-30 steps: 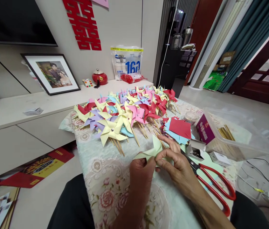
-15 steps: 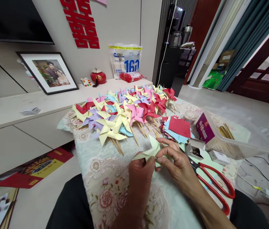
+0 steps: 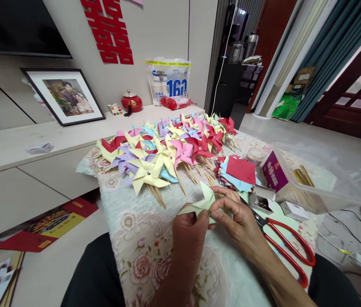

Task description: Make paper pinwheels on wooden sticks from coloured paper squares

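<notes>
Currently both hands pinch one pale green paper pinwheel [image 3: 203,201] at its centre: left hand [image 3: 188,228] and right hand [image 3: 236,219] with fingertips pressed on the folded points. No stick visible on it, though the centre is hidden. Beyond it, a large heap of finished pinwheels [image 3: 167,149]. Right of it, a stack of paper squares [image 3: 240,172] remains uncut; scissors [image 3: 283,247] lie near.

We are seeing bare desk [image 3: 142,221] lying open leftward; pinwheels [image 3: 167,151] are crowding ahead, scissors [image 3: 283,247] and box [image 3: 315,183] are blocking rightward
</notes>
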Available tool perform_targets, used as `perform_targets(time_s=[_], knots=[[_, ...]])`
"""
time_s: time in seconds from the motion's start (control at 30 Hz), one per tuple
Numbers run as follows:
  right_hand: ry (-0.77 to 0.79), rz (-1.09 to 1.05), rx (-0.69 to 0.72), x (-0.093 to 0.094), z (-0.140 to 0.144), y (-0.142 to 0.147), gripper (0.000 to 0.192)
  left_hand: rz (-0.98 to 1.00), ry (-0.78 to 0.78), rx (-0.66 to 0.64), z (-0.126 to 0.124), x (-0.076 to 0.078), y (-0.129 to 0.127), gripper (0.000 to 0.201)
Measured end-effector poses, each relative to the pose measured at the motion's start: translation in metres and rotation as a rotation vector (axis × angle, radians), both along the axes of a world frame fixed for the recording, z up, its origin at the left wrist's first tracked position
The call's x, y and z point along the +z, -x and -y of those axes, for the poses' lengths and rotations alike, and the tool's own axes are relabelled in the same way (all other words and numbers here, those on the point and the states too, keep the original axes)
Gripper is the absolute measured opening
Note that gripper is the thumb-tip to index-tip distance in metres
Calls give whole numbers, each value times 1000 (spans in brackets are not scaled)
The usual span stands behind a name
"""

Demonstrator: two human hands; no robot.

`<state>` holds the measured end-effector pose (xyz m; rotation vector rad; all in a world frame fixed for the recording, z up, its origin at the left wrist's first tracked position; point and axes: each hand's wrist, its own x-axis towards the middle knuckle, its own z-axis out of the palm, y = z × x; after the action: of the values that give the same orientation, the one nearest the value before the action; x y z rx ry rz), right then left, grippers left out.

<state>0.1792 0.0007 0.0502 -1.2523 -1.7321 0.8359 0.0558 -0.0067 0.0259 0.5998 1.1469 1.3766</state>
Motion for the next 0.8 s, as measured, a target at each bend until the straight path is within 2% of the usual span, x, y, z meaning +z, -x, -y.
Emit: perform_targets(time_s=[0.27, 0.57, 0.6, 0.7, 0.8], knots=[[33, -13, -27, 2, 2, 2, 23, -33, -20, -13, 2, 6, 1, 12], [2, -55, -79, 0, 5, 5, 12, -27, -44, -20, 2, -2, 0, 13], [10, -70, -85, -1, 6, 5, 14, -23, -45, -29, 1, -4, 0, 14], [44, -120, -118, -3, 7, 6, 37, -8, -36, -57, -1, -9, -1, 17], [148, -253, -112, -6, 7, 7, 54, 11, -25, -84, -3, -14, -2, 21]])
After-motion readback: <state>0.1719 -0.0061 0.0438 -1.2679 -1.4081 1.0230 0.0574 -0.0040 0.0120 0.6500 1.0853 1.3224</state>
